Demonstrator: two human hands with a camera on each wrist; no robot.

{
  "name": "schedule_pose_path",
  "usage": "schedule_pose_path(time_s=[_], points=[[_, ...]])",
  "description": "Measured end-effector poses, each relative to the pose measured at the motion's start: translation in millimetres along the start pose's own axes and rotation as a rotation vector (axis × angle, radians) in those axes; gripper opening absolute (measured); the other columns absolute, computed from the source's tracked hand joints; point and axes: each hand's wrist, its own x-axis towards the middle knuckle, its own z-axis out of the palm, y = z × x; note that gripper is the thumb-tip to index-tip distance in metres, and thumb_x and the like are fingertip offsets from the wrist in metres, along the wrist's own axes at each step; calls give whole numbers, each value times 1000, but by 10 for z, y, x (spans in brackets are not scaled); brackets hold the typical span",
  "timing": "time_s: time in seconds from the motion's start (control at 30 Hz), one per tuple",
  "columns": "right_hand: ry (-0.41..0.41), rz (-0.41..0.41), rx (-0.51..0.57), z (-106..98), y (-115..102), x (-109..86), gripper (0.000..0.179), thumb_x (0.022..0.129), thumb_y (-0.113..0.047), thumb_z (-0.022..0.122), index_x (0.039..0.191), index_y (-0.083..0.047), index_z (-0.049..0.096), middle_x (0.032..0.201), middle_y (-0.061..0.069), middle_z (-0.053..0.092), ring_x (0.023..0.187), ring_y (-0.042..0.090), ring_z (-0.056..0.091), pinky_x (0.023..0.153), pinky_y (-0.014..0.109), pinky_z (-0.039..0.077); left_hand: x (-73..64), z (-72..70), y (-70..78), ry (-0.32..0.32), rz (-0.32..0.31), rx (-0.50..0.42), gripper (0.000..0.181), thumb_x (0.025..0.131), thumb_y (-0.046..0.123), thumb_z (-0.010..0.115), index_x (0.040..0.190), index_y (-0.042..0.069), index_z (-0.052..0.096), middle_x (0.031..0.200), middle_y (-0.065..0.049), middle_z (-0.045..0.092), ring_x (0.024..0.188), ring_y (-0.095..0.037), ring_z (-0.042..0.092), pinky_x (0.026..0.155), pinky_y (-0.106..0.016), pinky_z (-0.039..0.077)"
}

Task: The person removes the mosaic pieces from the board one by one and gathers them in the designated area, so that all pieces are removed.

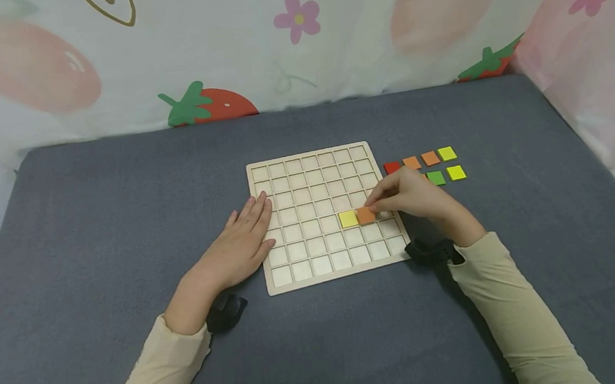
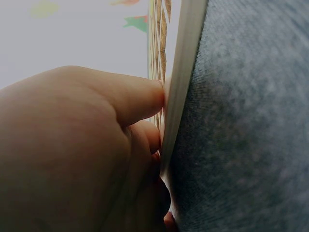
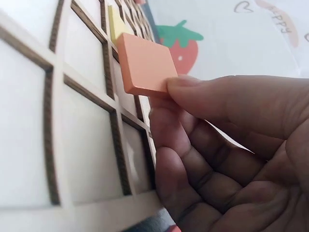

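A wooden grid board (image 1: 259, 268) with square cells lies on the dark cloth. My right hand (image 1: 413, 193) pinches an orange square tile (image 1: 366, 215) by its edge, thumb on top, over a cell just right of a yellow tile (image 1: 348, 219) on the board. The right wrist view shows the orange tile (image 3: 148, 63) tilted, one edge down near the grid. My left hand (image 1: 238, 245) rests on the board's left edge with its fingers stretched out. In the left wrist view, the thumb (image 2: 140, 99) touches the board's rim (image 2: 186, 58).
Right of the board lie loose tiles in two rows: a red tile (image 1: 392, 168), orange tiles (image 1: 431, 158), yellow tiles (image 1: 447, 154) and a green tile (image 1: 436, 177). The right hand partly covers the nearer row. A patterned curtain (image 1: 350, 44) hangs behind the table (image 1: 123, 188).
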Motion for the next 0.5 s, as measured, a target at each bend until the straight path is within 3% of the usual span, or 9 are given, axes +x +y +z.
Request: schedule_pose_path(time_s=[0.17,0.5], points=[[-15,20,11,-55,18,-24,11,85,-4,68,92,1,74,86,8,71,74,14,61,68,29,49,4,-1,3,-1,0,1,65,101,26,41,150,-2,8,157,-16,-1,143,-29,-4,112,-52,6],[-28,33,133,-180,79,-82,16,84,-2,69,96,8,70,88,11,70,77,16,64,72,31,53,7,-2,4,-3,-4,-3,65,101,26,41,150,-2,8,157,-15,-2,143,-29,-4,112,-53,6]])
